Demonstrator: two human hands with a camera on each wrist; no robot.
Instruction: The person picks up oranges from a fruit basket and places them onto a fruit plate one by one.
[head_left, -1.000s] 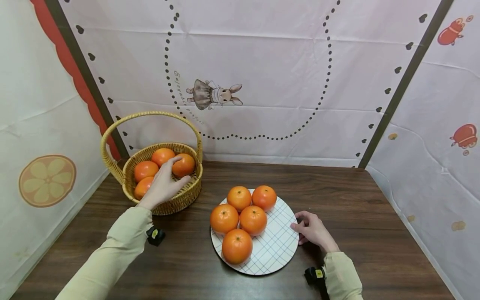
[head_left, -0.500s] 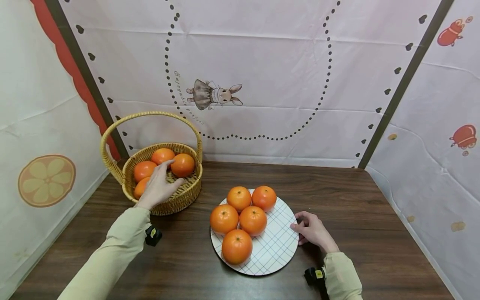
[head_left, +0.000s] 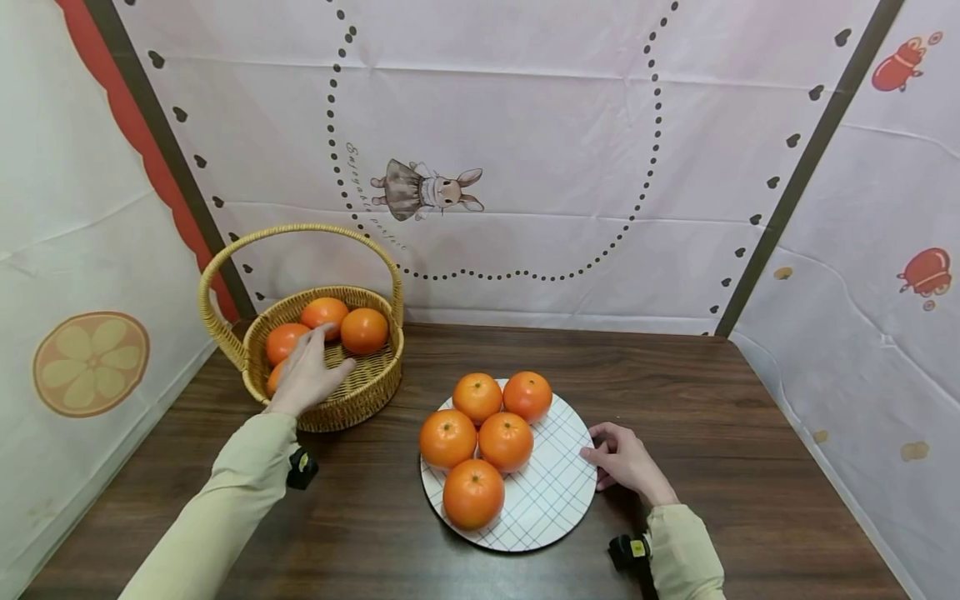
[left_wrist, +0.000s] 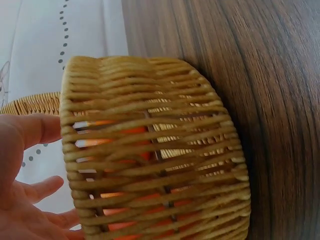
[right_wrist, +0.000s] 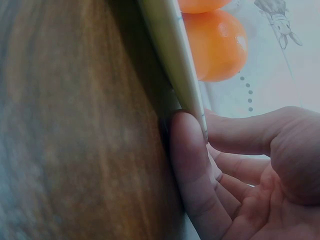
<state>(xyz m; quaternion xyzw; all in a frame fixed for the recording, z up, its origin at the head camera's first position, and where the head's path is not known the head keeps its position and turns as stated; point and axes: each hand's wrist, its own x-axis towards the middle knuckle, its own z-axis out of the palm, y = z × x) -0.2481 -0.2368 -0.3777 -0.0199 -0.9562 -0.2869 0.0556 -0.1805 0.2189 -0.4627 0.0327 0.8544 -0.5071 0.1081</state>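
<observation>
My left hand hovers with spread, loosely bent fingers over the wicker basket, above the oranges at its left side. An orange sits to the right of the fingertips, apart from them. In the left wrist view, the left hand is by the basket's rim, with orange fruit showing through the weave. A round white checked plate carries several oranges. At its right edge, my right hand pinches the rim. The right wrist view shows one finger under the plate and the thumb on top.
The basket's tall arched handle rises over its opening. Brown wooden tabletop surrounds plate and basket. Printed cloth hangs behind and on both sides of the table.
My left hand has drawn away from the right-hand orange in the basket, moving left and slightly towards me; that orange stays in the basket. The right hand and plate have kept still.
</observation>
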